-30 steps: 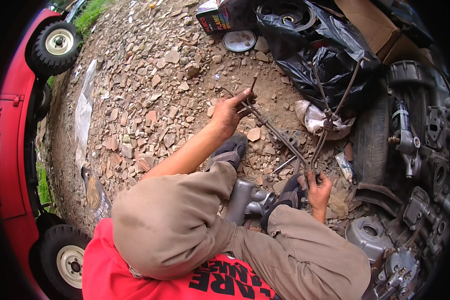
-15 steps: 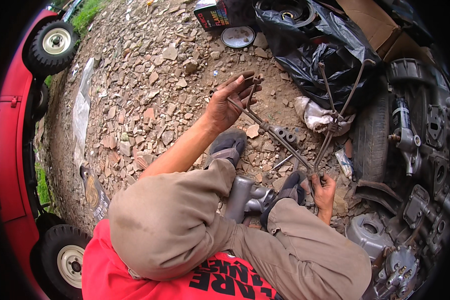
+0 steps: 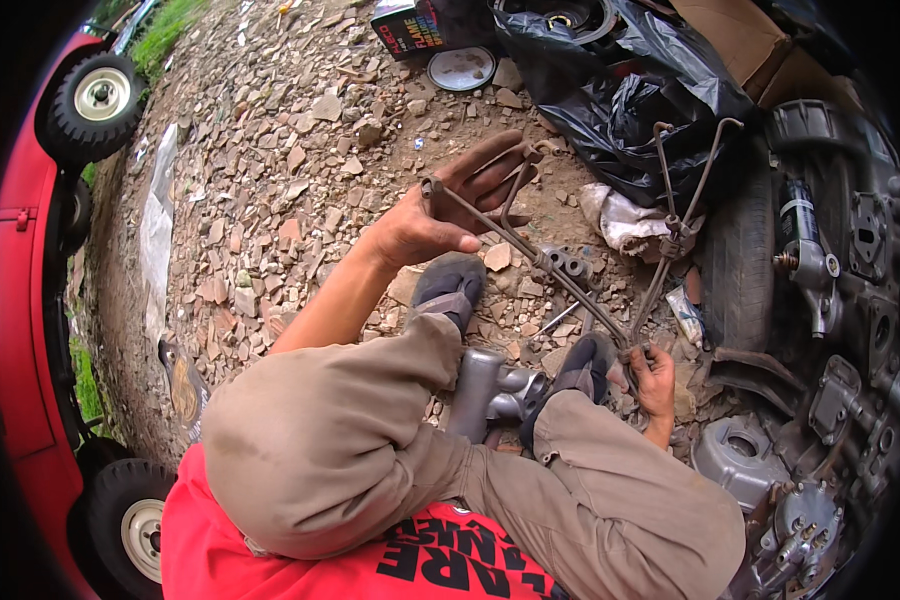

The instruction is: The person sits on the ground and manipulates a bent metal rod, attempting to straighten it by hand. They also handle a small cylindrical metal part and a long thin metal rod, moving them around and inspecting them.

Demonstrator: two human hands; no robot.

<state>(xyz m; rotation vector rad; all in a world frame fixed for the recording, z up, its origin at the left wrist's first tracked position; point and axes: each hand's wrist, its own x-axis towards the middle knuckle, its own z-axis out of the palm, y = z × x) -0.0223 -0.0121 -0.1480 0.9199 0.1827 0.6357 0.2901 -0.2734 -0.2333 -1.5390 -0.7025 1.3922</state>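
Observation:
My left hand [image 3: 425,220] has its fingers spread, palm against the upper ends of bent, dark metal rods [image 3: 580,295]. My right hand [image 3: 653,380] grips the rods where they meet low on the right; their other branches reach up in front of a black plastic bag [image 3: 630,100]. Beneath the rods lie a small holed metal part [image 3: 566,265] and a thin steel tool [image 3: 560,318]. A grey metal pipe fitting [image 3: 475,400] sits between my legs and shoes. A stained white cloth [image 3: 620,220] and a small tube [image 3: 683,315] are beside the rods.
A red vehicle [image 3: 30,330] stands along the left beyond broken rubble [image 3: 270,180]. At the right are a tire [image 3: 738,280], engine castings [image 3: 740,465], a shock-like cylinder [image 3: 800,230] and cardboard [image 3: 730,40]. A box [image 3: 420,25] and round lid [image 3: 462,67] lie at the top.
My left hand has loosened its grip and spread its fingers, turning the palm up around the rod ends. The rods' right branches have shifted slightly; my right hand still grips the junction.

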